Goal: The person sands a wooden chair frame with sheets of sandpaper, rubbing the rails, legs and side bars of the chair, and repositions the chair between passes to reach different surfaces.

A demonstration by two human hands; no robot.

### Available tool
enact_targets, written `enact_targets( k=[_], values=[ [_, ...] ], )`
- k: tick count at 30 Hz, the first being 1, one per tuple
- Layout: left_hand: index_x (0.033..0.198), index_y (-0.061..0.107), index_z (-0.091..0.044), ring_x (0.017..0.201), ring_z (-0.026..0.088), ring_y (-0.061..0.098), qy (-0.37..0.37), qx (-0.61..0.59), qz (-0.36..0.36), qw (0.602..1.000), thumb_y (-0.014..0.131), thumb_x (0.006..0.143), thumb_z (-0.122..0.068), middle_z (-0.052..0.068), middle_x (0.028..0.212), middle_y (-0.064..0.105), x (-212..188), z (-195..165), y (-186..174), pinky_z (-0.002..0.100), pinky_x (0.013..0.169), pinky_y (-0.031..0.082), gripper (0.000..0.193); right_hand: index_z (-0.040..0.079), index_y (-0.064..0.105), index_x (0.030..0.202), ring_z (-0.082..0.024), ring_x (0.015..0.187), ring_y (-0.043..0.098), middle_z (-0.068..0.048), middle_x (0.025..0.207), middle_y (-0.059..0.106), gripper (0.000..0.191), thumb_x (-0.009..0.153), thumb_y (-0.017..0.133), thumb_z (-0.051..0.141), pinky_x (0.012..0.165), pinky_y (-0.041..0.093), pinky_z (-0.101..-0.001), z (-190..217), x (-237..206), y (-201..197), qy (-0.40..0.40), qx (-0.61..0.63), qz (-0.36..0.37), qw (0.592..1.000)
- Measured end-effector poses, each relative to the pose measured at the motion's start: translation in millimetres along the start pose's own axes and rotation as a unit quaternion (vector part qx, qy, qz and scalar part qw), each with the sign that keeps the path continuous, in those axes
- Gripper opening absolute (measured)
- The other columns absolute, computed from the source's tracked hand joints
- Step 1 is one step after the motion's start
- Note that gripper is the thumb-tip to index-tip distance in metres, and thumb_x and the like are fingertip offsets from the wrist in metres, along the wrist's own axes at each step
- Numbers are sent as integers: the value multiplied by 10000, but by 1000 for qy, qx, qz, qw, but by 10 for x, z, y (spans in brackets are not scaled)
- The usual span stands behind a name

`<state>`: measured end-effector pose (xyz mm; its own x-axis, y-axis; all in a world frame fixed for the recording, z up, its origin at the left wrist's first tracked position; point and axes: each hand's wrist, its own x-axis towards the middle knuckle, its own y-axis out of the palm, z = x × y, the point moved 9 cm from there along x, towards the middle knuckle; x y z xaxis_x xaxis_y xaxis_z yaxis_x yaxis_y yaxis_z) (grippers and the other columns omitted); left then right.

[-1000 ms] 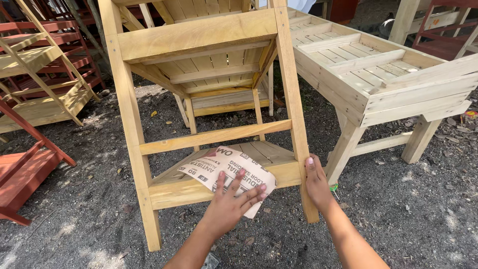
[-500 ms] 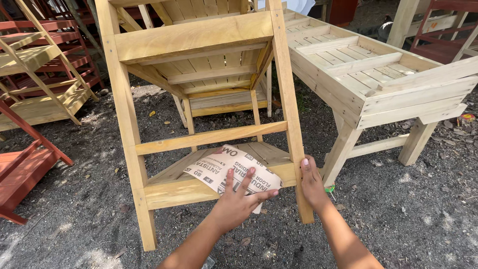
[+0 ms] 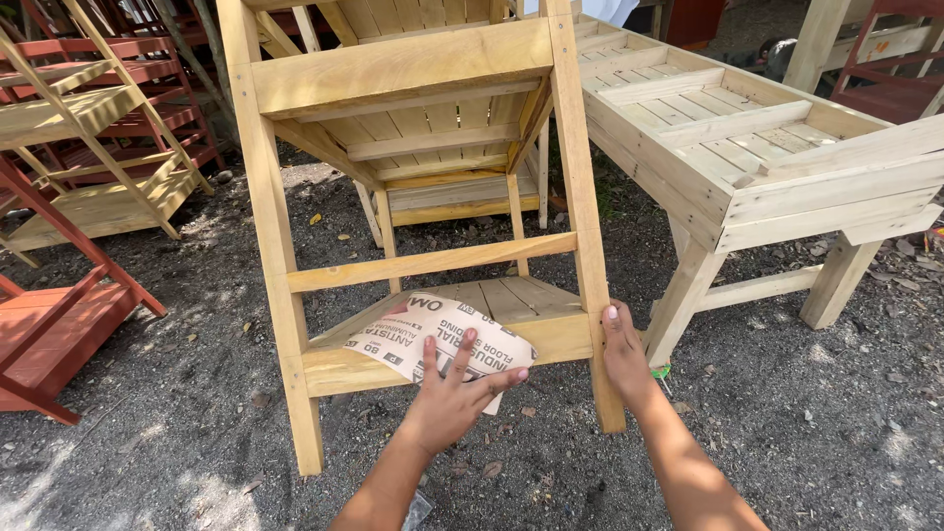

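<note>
1. My left hand (image 3: 454, 393) lay flat with fingers spread, pressing a sheet of sandpaper (image 3: 441, 339) against the front rail (image 3: 344, 366) of the lowest shelf of a bare wooden shelf stand (image 3: 403, 69); it was not clenched, only pressing with palm and fingers.
2. My right hand (image 3: 621, 352) was wrapped around the stand's right front leg (image 3: 582, 216), low down and level with that shelf, thumb side up, grasping the wood.
3. The sandpaper showed its printed tan backing and hung partly over the rail's edge. I judged it light, thin and pliable, apt to slide or crease unless pressed by the whole palm; its hidden grit side should bite the wood and grip well.
4. The stand, built of sawn planks, looked stiff and moderately heavy, resting on dark gravel ground (image 3: 806, 413). I judged a leg the soundest place to take hold, since the uneven ground could let it rock.
5. To the right stood a pale wooden bench (image 3: 747, 167) with a slatted, tray-like top, near the stand but apart from it.
6. At left, well apart, stood red-painted shelf stands (image 3: 59, 324) and another unpainted one (image 3: 88, 157).
</note>
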<state>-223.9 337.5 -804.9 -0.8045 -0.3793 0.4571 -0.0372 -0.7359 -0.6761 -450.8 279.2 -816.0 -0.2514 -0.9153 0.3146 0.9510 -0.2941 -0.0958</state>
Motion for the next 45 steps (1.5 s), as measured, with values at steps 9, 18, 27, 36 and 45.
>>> enact_targets(
  k=[9, 18, 27, 36, 45],
  values=[
    [1577, 495, -361, 1592, 405, 53, 10, -58, -29, 998, 526, 1004, -247, -191, 1662, 239, 570, -372, -49, 846, 1100, 106, 585, 82, 503, 1341, -225, 1006, 552, -144, 1088, 616, 532, 1093, 289, 501, 899, 451, -390, -68, 21, -5, 66, 41, -10, 997],
    [1463, 539, -447, 1557, 420, 129, -68, 11, -82, 994, 545, 945, -271, -266, 1599, 311, -585, 569, -273, 886, 1039, 171, 547, 47, 512, 1364, -186, 1093, 551, -135, 1154, 637, 571, 1096, 291, 500, 995, 428, -336, 65, -8, 6, -13, -15, -22, 1000],
    [1391, 564, -400, 1518, 457, 141, -318, -115, -115, 934, 652, 800, -140, 65, 1645, 274, -988, 847, -279, 755, 1132, 89, 651, 39, 530, 1335, -174, 1019, 540, -120, 1085, 618, 570, 1109, 279, 499, 939, 442, -340, 102, -9, 31, -22, -28, -21, 999],
    [1499, 501, -53, 1563, 477, 214, -542, -86, -311, 776, 563, 899, -47, 139, 1646, 377, -1104, 897, -384, 639, 1259, 132, 603, 24, 537, 1319, -174, 1024, 540, -128, 1083, 624, 574, 1115, 289, 500, 946, 436, -333, 74, 15, 8, -33, -49, -39, 997],
    [1551, 484, -123, 1559, 417, 246, -347, -125, -211, 905, 584, 990, -272, 90, 1653, 393, -338, 336, -344, 565, 1262, 157, 588, 38, 551, 1321, -178, 988, 561, -124, 1055, 641, 538, 1108, 307, 468, 894, 465, -340, 68, -17, 1, -21, -47, -47, 998]
  ],
)
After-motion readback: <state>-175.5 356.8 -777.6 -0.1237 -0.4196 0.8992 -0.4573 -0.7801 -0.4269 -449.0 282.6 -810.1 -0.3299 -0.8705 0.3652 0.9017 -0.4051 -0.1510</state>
